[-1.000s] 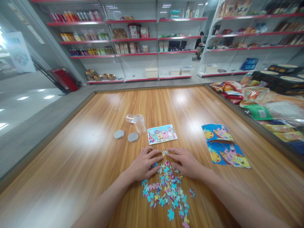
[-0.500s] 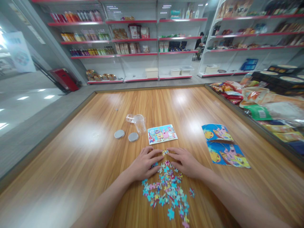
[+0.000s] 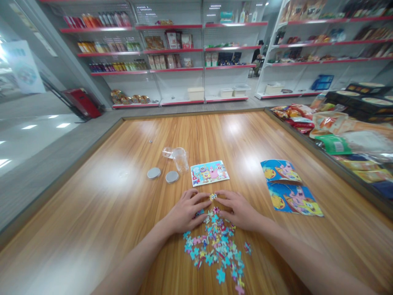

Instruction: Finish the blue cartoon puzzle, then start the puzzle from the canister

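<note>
On the person's side of the card [image 3: 210, 173], left hand [image 3: 186, 211] and right hand [image 3: 241, 209] touch yellow pieces [image 3: 213, 196], apparently fitting them, though I can't tell whether either grip pinches, and the next move calls for careful alignment.

Jigsaw pieces [image 3: 220, 275] on table [image 3: 92, 205], before card [image 3: 210, 173]; lids [image 3: 154, 173] left, sheets [image 3: 294, 200] right.

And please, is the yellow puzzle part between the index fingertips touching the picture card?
Apart. The head view shows a strip of bare table between the yellow puzzle part and the picture card.
</note>
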Demonstrator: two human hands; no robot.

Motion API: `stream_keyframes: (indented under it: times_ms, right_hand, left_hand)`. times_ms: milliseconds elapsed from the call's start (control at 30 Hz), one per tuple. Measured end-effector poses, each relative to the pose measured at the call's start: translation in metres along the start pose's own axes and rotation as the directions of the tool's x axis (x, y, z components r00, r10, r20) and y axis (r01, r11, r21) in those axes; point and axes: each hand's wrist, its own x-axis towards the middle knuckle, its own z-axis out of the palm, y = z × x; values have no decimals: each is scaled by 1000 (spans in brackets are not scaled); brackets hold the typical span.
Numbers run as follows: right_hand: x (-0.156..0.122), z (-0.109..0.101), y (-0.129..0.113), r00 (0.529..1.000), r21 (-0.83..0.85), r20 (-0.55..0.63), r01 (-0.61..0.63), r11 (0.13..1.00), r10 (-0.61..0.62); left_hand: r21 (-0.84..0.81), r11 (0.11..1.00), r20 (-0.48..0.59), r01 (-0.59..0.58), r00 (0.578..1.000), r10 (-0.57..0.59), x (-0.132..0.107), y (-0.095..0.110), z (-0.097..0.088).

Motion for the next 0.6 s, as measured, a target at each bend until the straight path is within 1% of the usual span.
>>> stream_keyframes:
  times_ms: [133, 233, 467, 600]
  right_hand:
    - [0, -1, -2, 1000, -10, -13, 13, 1000, -13]
    - [0, -2, -2, 999, 16, -21, 24, 1000, -24]
    - [-2, -6, -3, 998, 114, -54, 16, 993, -10]
    - [-3, -7, -3, 998, 117, -58, 37, 992, -31]
  left_hand:
    - [-5, 1000, -12, -4, 1000, 4, 1, 0, 0]
    - [-10, 1000, -18, -6, 1000, 6, 1, 0, 0]
    - [-32, 999, -103, -18, 995, 15, -1, 1, 1]
    - [-59, 998, -115, -32, 993, 25, -1, 1, 1]
